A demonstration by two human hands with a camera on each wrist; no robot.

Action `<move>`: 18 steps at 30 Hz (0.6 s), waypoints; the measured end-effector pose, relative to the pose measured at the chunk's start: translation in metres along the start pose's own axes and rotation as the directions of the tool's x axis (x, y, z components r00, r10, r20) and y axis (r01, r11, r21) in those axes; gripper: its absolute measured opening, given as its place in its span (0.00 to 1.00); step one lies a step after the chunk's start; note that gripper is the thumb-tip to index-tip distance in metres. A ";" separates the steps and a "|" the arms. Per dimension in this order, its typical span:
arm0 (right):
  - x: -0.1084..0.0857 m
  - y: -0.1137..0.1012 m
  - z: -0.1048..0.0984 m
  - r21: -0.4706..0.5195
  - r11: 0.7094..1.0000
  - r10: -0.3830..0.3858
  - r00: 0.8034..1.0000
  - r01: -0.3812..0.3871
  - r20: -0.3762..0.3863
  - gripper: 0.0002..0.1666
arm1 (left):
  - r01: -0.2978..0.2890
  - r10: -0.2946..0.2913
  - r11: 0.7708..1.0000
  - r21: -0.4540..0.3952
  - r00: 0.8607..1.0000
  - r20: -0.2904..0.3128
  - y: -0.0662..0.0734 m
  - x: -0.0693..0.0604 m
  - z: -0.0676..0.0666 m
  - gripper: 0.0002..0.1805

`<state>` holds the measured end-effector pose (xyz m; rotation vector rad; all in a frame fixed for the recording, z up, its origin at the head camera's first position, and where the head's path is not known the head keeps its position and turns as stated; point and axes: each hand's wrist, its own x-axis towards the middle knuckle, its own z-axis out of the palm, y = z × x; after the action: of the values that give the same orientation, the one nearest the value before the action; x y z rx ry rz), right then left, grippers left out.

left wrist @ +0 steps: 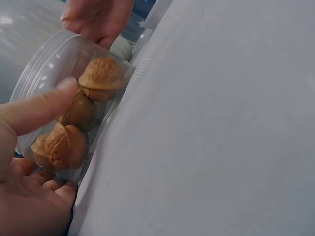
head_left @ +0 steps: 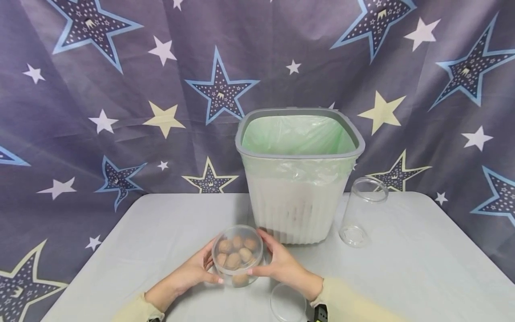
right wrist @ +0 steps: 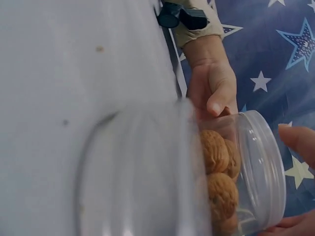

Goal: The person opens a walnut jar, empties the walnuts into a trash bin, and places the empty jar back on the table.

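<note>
A clear round plastic jar (head_left: 237, 257) with several walnuts (head_left: 233, 260) inside stands on the table, a clear lid on its top. My left hand (head_left: 197, 267) holds its left side, the thumb along the front; in the left wrist view the walnuts (left wrist: 101, 78) show through the jar wall beside the thumb. From the right, my right hand (head_left: 279, 261) grips the jar, thumb at the front and fingers reaching behind. Below my right wrist lies a clear round plastic piece (head_left: 288, 302), blurred and large in the right wrist view, so its kind is unclear.
Behind the jar stands a white ribbed trash bin (head_left: 291, 205) with a grey rim and a pale green liner. To its right is a tall clear open jar (head_left: 356, 214). A star-printed curtain (head_left: 132, 98) hangs behind the white-covered table (head_left: 181, 219).
</note>
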<state>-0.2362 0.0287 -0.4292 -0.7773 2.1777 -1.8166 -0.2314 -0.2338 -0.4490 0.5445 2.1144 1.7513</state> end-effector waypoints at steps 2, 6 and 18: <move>0.002 0.000 0.003 -0.008 1.000 -0.003 1.000 0.003 -0.005 0.59 | -0.023 0.024 0.998 0.060 1.000 -0.017 -0.002 0.001 0.001 0.64; 0.005 0.000 0.009 0.007 1.000 -0.012 1.000 0.012 -0.021 0.61 | -0.050 0.057 0.987 0.153 0.997 -0.043 -0.004 0.004 0.001 0.66; 0.005 0.001 0.020 -0.061 0.998 -0.028 0.997 0.023 -0.073 0.68 | -0.079 0.088 0.990 0.118 0.994 -0.071 -0.009 0.009 -0.004 0.63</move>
<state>-0.2314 0.0096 -0.4342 -0.7649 2.2885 -1.8281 -0.2416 -0.2348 -0.4577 0.6153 2.2877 1.7275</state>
